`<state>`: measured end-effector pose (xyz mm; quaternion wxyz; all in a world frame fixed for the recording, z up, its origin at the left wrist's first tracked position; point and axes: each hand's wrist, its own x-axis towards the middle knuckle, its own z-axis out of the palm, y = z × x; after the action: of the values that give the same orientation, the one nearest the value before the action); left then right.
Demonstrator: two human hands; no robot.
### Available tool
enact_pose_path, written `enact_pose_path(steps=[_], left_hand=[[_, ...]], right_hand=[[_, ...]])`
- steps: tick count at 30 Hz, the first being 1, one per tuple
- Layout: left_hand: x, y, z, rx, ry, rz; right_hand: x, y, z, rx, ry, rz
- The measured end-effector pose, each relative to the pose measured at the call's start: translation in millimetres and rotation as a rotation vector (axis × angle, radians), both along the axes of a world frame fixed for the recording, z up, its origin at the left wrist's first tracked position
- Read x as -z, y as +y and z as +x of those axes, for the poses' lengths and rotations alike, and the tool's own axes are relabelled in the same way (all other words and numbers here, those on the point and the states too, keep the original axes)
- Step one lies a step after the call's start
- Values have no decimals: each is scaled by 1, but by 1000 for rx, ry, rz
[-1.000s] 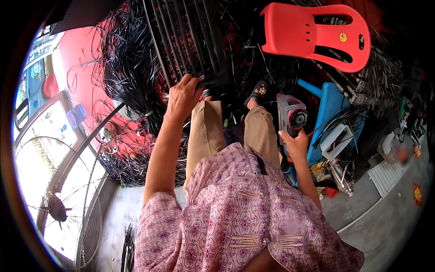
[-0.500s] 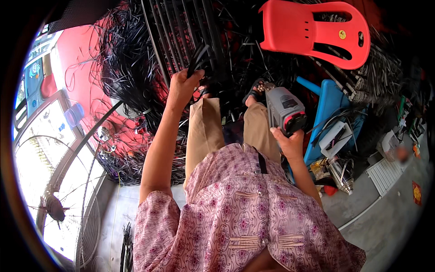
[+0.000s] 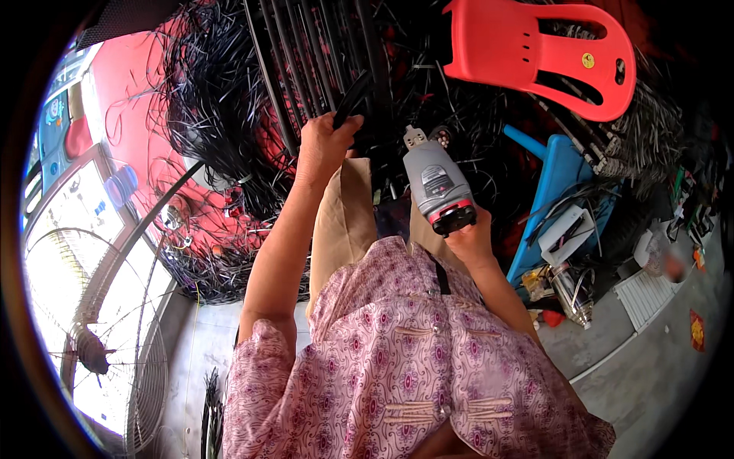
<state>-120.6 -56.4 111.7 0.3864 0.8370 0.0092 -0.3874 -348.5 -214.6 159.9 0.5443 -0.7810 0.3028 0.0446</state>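
In my left hand (image 3: 325, 141) is a bundle of flat black strips (image 3: 353, 98), its ends fanning up past the closed fingers. That hand is at the near end of a black slatted frame (image 3: 294, 57); whether it touches the slats I cannot tell. My right hand (image 3: 474, 239) is wrapped round a grey power tool (image 3: 436, 177) with a metal nose and a red and black rear end. The tool's nose points away from me, right of the strips and apart from them. Its handle is mostly hidden under the body.
Tangled black strips (image 3: 210, 115) heap at the left on a red floor (image 3: 126, 69). A red plastic chair (image 3: 527, 46) lies at the far right. Beside me on the right is a blue plastic chair (image 3: 543, 206) with a white box (image 3: 566, 233) on it. A wire fan (image 3: 92, 348) stands at left.
My right hand has brought the power tool left, nearer to the frame and the strips. My left hand has shifted slightly to the right, still holding the strips.
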Motion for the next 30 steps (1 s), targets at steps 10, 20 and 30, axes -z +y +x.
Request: enact_pose_path(steps=[10,20,30], left_hand=[[2,-3,-1,-7,-15,-21],[4,-2,1,-15,36,-5],[6,-2,0,-10,23,-3]], right_hand=[[8,1,9,-48,42,37],[8,3,25,-53,31,13],[9,2,28,-83,55,-10]])
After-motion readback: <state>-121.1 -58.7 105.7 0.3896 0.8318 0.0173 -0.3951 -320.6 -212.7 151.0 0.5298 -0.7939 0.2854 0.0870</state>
